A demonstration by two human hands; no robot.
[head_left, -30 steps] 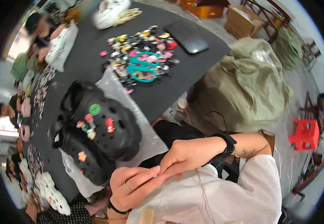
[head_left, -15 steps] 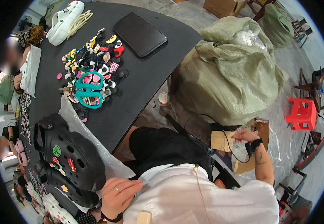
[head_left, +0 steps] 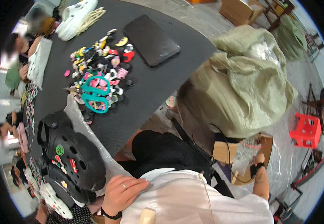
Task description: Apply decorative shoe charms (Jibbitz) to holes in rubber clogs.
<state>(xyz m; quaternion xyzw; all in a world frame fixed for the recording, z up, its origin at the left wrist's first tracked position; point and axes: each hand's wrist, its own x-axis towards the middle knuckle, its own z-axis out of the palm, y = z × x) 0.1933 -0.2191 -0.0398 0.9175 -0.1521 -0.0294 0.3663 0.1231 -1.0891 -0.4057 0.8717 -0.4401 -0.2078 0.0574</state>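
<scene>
With the left hand (head_left: 121, 193) rested open by the black clogs (head_left: 70, 158) on the surface (head_left: 158, 80) and the right hand's (head_left: 258, 161) grip hidden inside a cardboard box (head_left: 244, 156), the plastic bags (head_left: 246, 158) there could be snagged blind.

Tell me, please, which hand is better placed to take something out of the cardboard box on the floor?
The right hand, probably. It reaches down at the person's right into the open cardboard box, among clear plastic. The left hand rests flat against the white shirt, near the black clogs, far from the box.
</scene>
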